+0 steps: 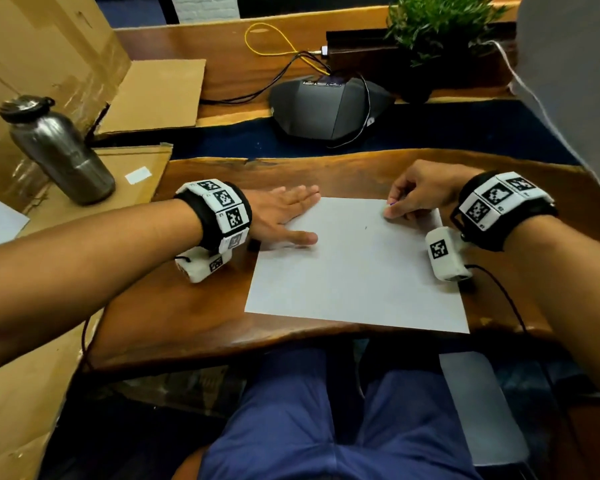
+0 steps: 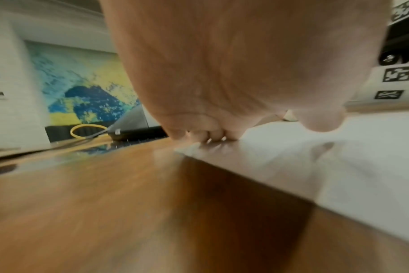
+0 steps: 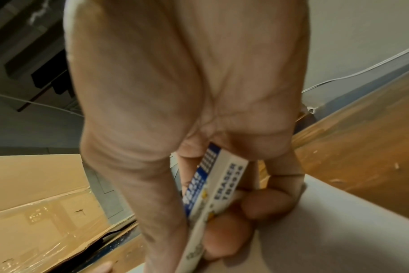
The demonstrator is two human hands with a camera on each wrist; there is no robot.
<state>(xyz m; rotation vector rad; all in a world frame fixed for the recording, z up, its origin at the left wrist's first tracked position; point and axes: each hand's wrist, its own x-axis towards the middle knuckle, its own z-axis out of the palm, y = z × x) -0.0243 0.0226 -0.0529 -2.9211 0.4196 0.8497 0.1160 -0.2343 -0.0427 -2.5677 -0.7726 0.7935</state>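
Seemingly caught mid-erasing: pinched eraser [image 3: 217, 186] in right hand [image 1: 420, 192], tip down at far right of paper [image 1: 354, 271]; pressed left hand [image 1: 278, 216] flat, fingers together, on far left corner. Probably needed next: short rubs, paper pinned.

place: office / mtg rm | desk: long wood table [image 1: 187, 313] w/ paper sheet [image 1: 354, 271] | gear: conf. phone [image 1: 329, 105] + yellow cable [image 1: 267, 39] plugged in | decor: potted plant [image 1: 437, 26], abstract wall painting [image 2: 82, 88] | misc: cardboard boxes [image 1: 32, 64], steel bottle [image 1: 59, 150]
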